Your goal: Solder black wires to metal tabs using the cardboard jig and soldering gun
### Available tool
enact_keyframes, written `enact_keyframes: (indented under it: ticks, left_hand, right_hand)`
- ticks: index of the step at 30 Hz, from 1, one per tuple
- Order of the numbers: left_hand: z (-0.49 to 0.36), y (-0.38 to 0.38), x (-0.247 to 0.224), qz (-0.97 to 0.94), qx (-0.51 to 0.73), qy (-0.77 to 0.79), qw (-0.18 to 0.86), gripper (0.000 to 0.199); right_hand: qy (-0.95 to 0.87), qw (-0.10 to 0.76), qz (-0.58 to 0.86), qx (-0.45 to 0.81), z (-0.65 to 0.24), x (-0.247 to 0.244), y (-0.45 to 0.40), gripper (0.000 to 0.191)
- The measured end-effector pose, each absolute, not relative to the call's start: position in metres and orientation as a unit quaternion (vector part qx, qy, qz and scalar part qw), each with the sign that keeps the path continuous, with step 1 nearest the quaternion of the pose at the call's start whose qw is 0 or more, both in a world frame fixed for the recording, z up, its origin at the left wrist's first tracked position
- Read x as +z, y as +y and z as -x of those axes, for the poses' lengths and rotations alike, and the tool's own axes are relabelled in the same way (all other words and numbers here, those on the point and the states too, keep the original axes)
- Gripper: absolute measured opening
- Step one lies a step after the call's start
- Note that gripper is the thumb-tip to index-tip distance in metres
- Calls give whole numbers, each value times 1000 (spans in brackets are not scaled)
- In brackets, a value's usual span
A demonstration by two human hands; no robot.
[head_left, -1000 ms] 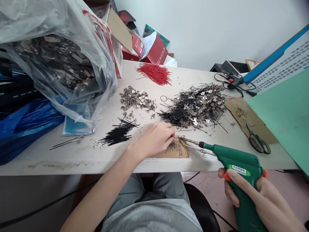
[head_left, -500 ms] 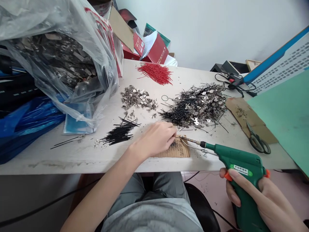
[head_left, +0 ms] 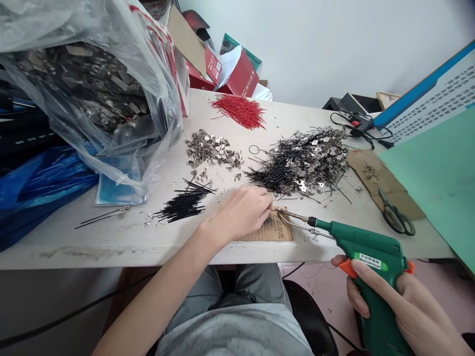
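Observation:
My right hand (head_left: 401, 296) is wrapped round the grip of a green soldering gun (head_left: 367, 242) with an orange trigger. The gun's thin metal tip points left and reaches over a small brown cardboard piece (head_left: 267, 232) at the table's front edge. My left hand (head_left: 250, 210) rests at the cardboard's left side, fingers pinched together close to the tip; what they hold is too small to name. Behind it lies a heap of black wires with metal clips (head_left: 304, 160). A bundle of black wires (head_left: 183, 201) lies left of my left hand.
Small metal clips (head_left: 211, 148) and red wires (head_left: 239, 111) lie further back on the white table (head_left: 111, 247). Scissors (head_left: 395, 215) rest by cardboard (head_left: 371, 170) at the right. A plastic bag (head_left: 159, 109) of metal parts stands at the left.
My right index finger has come off the orange trigger somewhat, and more of the trigger shows. My left hand and the soldering gun's tip have hardly moved.

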State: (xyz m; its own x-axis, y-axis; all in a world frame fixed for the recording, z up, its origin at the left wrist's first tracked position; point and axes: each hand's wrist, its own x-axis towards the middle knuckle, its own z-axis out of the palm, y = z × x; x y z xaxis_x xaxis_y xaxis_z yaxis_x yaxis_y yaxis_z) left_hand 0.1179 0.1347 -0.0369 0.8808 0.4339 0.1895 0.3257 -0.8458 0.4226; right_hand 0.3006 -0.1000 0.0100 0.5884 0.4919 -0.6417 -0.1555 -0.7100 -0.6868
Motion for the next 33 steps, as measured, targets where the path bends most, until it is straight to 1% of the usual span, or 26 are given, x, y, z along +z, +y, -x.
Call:
enact_keyframes:
  ticks: [4, 11, 19, 24, 28, 33]
  left_hand:
    - [-117, 135, -36, -951, 135, 199, 195, 18]
    - [-117, 134, -35, -952, 138, 200, 186, 16]
    - [-120, 134, -38, -949, 138, 206, 194, 17]
    - [-120, 134, -38, -949, 142, 203, 192, 17]
    - [-121, 133, -40, -949, 145, 203, 190, 17]
    - [-121, 133, -41, -950, 147, 202, 190, 19]
  right_hand:
    - [-90, 383, 803, 447, -300, 6, -104, 64]
    - [-63, 416, 799, 430, -295, 1, -106, 55]
    - [-81, 420, 795, 429, -289, 2, -107, 56]
    - [-42, 431, 787, 438, -293, -4, -114, 52]
    - [-7, 444, 769, 459, -291, 0, -110, 48]
    - [-44, 479, 747, 460, -280, 10, -94, 49]
